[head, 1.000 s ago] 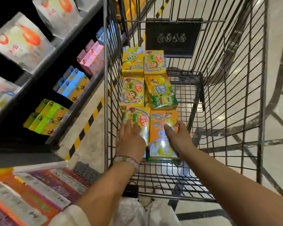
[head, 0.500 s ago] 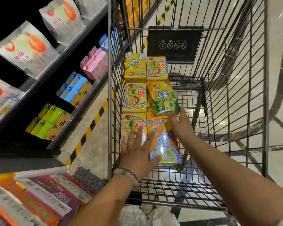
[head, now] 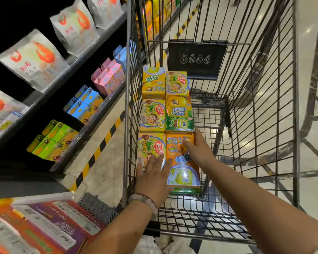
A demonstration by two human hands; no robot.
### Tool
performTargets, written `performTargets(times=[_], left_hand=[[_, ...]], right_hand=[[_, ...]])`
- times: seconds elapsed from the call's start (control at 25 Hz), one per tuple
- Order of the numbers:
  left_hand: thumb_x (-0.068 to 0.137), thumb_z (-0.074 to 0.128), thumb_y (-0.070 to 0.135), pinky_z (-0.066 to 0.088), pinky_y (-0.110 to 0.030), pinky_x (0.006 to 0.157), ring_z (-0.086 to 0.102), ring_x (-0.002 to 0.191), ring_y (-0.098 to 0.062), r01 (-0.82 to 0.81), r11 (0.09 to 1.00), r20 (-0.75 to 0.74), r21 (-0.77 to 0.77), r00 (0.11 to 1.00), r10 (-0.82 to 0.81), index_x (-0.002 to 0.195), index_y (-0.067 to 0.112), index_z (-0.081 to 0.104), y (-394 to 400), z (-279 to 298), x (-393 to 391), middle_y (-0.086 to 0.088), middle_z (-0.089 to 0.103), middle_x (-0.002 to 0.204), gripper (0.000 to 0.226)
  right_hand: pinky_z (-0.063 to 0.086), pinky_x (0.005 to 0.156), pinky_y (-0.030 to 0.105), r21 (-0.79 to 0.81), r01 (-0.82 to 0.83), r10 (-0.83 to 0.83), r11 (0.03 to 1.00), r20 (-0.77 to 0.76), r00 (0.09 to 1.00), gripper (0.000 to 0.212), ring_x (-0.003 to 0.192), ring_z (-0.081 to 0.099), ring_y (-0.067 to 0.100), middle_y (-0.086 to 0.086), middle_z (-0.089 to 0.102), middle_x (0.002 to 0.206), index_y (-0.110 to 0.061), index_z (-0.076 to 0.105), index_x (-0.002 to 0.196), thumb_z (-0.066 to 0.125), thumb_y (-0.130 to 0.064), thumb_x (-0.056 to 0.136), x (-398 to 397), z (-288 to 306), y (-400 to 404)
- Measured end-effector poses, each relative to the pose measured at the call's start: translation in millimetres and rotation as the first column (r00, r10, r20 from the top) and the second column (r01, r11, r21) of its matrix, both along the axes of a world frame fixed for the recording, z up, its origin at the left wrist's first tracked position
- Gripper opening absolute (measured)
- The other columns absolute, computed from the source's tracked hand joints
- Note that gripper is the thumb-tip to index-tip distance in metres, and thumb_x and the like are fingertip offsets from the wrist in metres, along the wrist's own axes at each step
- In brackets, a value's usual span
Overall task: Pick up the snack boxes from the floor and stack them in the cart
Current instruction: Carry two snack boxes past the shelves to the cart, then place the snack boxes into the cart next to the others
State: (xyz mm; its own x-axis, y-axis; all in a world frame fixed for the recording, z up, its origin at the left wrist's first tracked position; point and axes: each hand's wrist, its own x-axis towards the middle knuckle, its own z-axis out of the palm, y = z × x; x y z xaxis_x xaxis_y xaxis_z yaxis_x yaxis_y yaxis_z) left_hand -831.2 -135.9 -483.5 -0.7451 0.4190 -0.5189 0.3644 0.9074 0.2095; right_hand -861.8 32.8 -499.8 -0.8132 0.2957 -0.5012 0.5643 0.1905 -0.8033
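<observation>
Orange snack box (head: 183,162) lies flat in the cart (head: 264,125), near end of the right column, long axis running front-to-back along the cart, print facing up with its top toward the far end. It sits on a green box (head: 186,191) whose edge shows underneath at the near end. Right hand (head: 198,151) holds it: thumb on the top face, fingers wrapped over the right long edge near the far corner. Left hand (head: 153,177) lies flat, fingers straight, across the seam between the orange box and the yellow-green box (head: 151,149) just left of it, gripping nothing. Six boxes visible on top, two columns by three rows, all with long axes the same way, packed edge to edge against the cart's left wall. Far row: yellow box (head: 153,83) and a cartoon box (head: 176,83), near the black sign panel (head: 195,60). Right of the columns the wire floor is open up to the right wall; near end also open behind the hands. Outside, shelf (head: 92,125) on the left carries pink, blue, green cartons.
</observation>
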Motion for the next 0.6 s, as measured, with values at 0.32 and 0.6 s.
performTargets(times=[0.32,0.6], left_hand=[[0.091,0.048,0.047,0.002,-0.046,0.118,-0.003,0.146,-0.021,-0.033,0.999,-0.013,-0.010,0.999,0.032,0.149,0.025,0.003,4.8,-0.1,2.0,0.004,-0.002,0.159,0.077],[0.091,0.050,0.044,0.000,-0.047,0.118,-0.008,0.146,-0.023,0.043,0.999,0.048,-0.025,0.998,-0.042,0.150,0.023,-0.003,3.1,6.5,-5.1,0.000,-0.008,0.159,0.082]], right_hand=[[0.054,0.087,0.047,-0.137,0.035,-0.023,0.990,0.088,0.996,0.054,0.097,0.065,0.027,0.006,0.062,0.115,-0.023,0.031,0.137,0.055,-0.016,0.089,9.5,2.6,-5.8],[0.045,0.099,0.041,-0.094,0.089,-0.074,0.992,0.150,0.986,0.063,0.118,0.055,0.031,0.009,0.048,0.137,-0.018,0.016,0.150,0.048,-0.027,0.097,27.9,15.2,-0.7]])
